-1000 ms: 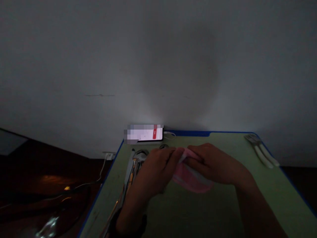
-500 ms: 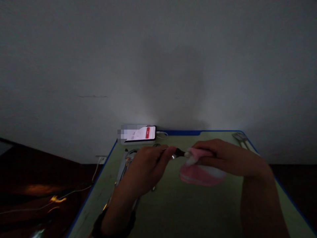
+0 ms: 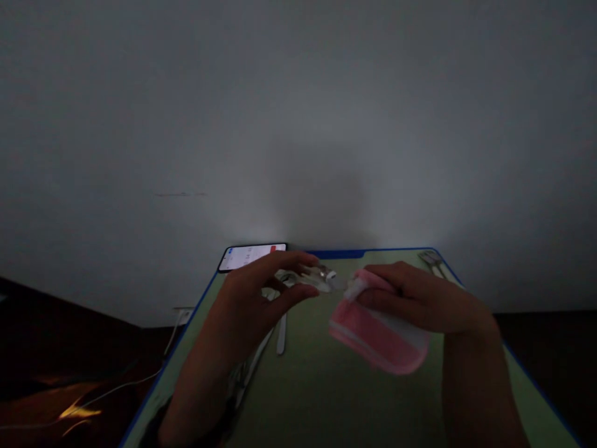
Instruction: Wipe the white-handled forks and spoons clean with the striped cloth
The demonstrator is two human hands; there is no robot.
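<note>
My right hand [image 3: 410,298] is closed on a pink and white cloth [image 3: 380,336], whose loose part hangs below the fingers. From the pinched cloth, a shiny metal piece of cutlery [image 3: 326,275] points left; motion blur hides its exact kind. My left hand [image 3: 261,292] is open around the metal end, thumb and fingers apart. Whether its fingertips touch the metal is hard to make out. Beneath and beside the left hand lie more pieces of cutlery, among them a pale handle [image 3: 281,336], partly hidden by the hand and wrist.
A lit phone [image 3: 249,255] lies at the far left corner of the green table [image 3: 326,386], against the wall [image 3: 326,124]. White-handled cutlery [image 3: 433,262] is at the far right corner. A white cable [image 3: 135,382] runs down on the left.
My left hand has shifted left and its fingers have come apart from their pinch on the metal cutlery. My right hand keeps hold of the cloth, which now hangs more spread out.
</note>
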